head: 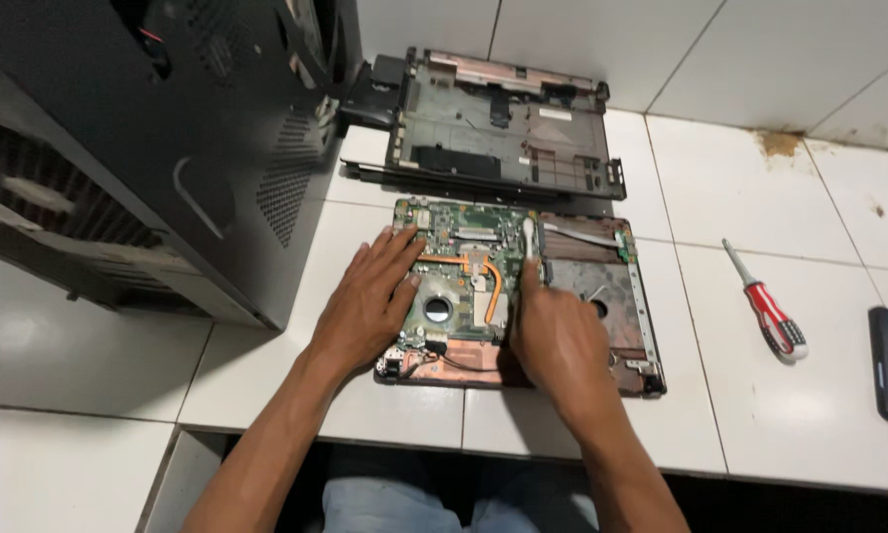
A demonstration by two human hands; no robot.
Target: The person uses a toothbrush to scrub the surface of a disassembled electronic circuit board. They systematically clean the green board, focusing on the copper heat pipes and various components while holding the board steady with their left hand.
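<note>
Both bare forearms enter from the bottom edge and converge toward the centre. The left forearm rises from about 7 o'clock and slants toward 1 o'clock, the wrist nearly straight. The left hand [370, 301] lies palm down, flat and relaxed, fingers spread slightly and extended toward 1 o'clock, thumb tucked along the inner side. The right forearm comes up from about 5 o'clock and leans toward 11 o'clock, the wrist bent a little. The right hand [560, 341] shows its back to the camera, loosely curled, with the index finger stretched out toward 12 o'clock and the other fingers folded under the palm.
</note>
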